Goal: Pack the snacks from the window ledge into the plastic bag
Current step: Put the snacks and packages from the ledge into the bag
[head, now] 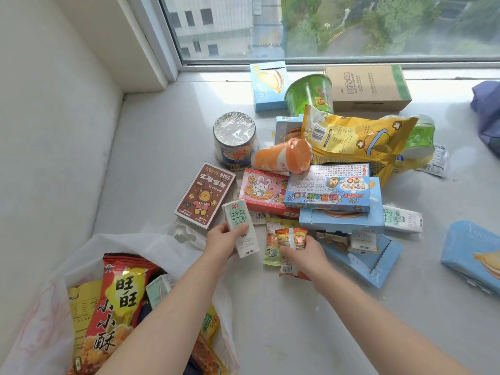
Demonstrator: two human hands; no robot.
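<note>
While slumped at near left on the smooth pale window ledge [270, 320], gaping open: thin, milky plastic bag [81, 255], crinkled, stuffed with a glossy red packet [113, 307], a yellow packet [81, 309] and a small carton [159, 289]. Across its right edge, the left forearm.

Just beyond the bag's mouth, left hand [223, 243] curled round the lower half of a white-and-green milk carton [239, 220]: slim, rectangular, tilted, top end pointing away. Close on the right but apart, right hand [303, 255] pinching a crinkly orange sachet [293, 236], with a second sachet [286, 269] under the fingers. Just beside, flat on the ledge, a green-and-yellow sachet [272, 255].

Right of the right hand, a torn pale blue box [362, 258]; well apart at far right, another blue box [473, 255].

Beyond the left hand, lying flat, a brown box [203, 194] printed with a cartoon bear. Next to it, a pink box [263, 192], then a flat blue printed box [328, 188] stacked on a paler blue one [343, 220]. To their right, on its side, a second milk carton [403, 219].

Farther back, upright, a round foil-topped tub [234, 139]; beside it, tipped over, an orange cup [281, 156]; then a puffy yellow bag [357, 139].

Nearest the window [324, 25]: a standing light blue box [269, 86], a green tub [308, 93] and a plain cardboard box [368, 87].
</note>
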